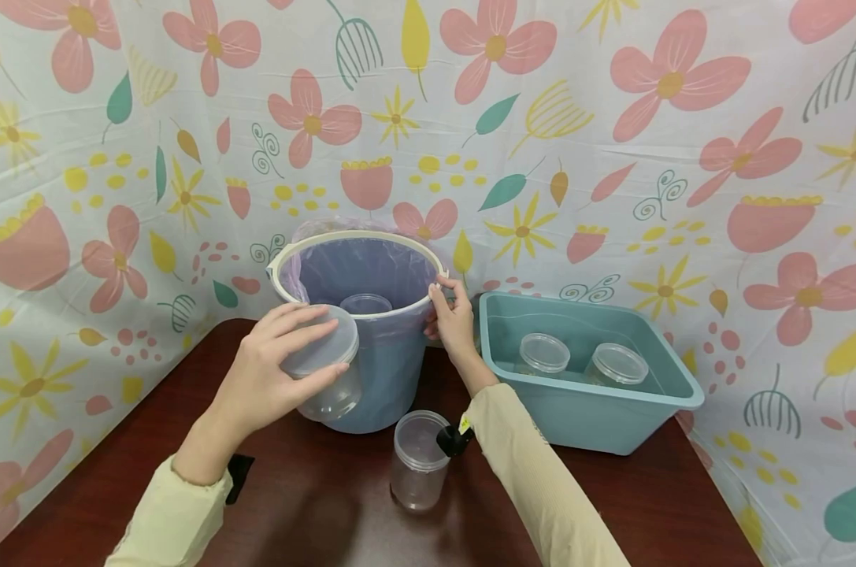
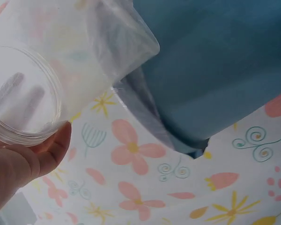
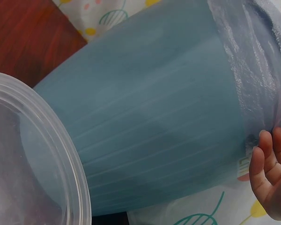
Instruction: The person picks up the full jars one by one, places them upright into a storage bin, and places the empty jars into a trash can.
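My left hand (image 1: 268, 374) grips a clear lidded plastic jar (image 1: 337, 390) from the left, fingers and thumb spread round its lid, in front of the blue trash bin (image 1: 395, 374). In the left wrist view the fingers curl round the jar's (image 2: 25, 126) lid end. With thumb and fingers, my right hand (image 1: 456, 319) holds the right side of the bin's white rim (image 1: 353, 235). A thin purple bag (image 3: 246, 61) lines the bin and folds over its edge. Inside, another jar (image 1: 366, 302) shows partly.
A clear lidded jar (image 1: 419, 472) stands on the dark red wooden table (image 1: 296, 504), just below my right forearm. To the right, a teal tub (image 1: 576, 409) contains two lidded jars (image 1: 544, 353). Flower-patterned cloth (image 1: 527, 157) hangs behind and at both sides.
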Demonstrator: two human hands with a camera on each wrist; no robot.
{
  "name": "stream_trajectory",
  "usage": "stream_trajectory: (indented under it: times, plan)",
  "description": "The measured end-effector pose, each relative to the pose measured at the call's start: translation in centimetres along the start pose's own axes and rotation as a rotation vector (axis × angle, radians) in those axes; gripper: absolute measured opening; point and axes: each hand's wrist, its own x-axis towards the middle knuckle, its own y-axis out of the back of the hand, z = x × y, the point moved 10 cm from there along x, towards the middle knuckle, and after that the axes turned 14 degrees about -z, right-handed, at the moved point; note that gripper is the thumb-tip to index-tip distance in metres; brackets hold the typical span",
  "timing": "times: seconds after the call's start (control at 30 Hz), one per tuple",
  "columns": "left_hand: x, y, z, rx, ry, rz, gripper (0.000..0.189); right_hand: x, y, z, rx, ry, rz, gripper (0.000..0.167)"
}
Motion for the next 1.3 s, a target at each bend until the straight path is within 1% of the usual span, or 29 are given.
stream_trajectory:
  times: [0.17, 0.37, 0.5, 0.73, 0.87, 1.0, 1.1, 1.3]
  plan:
    - [0.7, 0.9, 0.7, -0.016, -0.013, 0.013, 0.052, 0.0, 0.0, 0.0, -0.015, 0.015, 0.009, 0.039]
    - [1.4, 2.6, 1.6, -0.001, -0.056, 0.083, 0.049, -0.1, 0.0, -0.1, -0.029, 0.037, 0.011, 0.036]
    - [2.1, 3.5, 2.0, 0.005, -0.081, 0.125, 0.048, -0.1, 0.0, 0.0, -0.027, 0.036, 0.010, 0.036]
    - [2.7, 4.9, 2.2, 0.028, -0.090, 0.230, 0.047, 0.0, 0.0, -0.1, -0.025, 0.045, 0.007, 0.041]
    - [2.9, 5.5, 2.1, 0.032, -0.087, 0.283, 0.050, 0.0, -0.1, -0.1, -0.028, 0.042, 0.002, 0.041]
    - [3.2, 6.0, 1.6, 0.029, -0.078, 0.333, 0.051, 0.0, 0.0, 0.0, -0.032, 0.037, 0.005, 0.040]
    - [3.5, 6.3, 1.0, 0.030, -0.065, 0.375, 0.052, 0.1, 0.1, 0.0, -0.025, 0.029, 0.008, 0.039]
    - [3.8, 6.5, -0.6, 0.023, -0.035, 0.478, 0.053, 0.2, 0.0, 0.1, -0.004, 0.022, -0.007, 0.038]
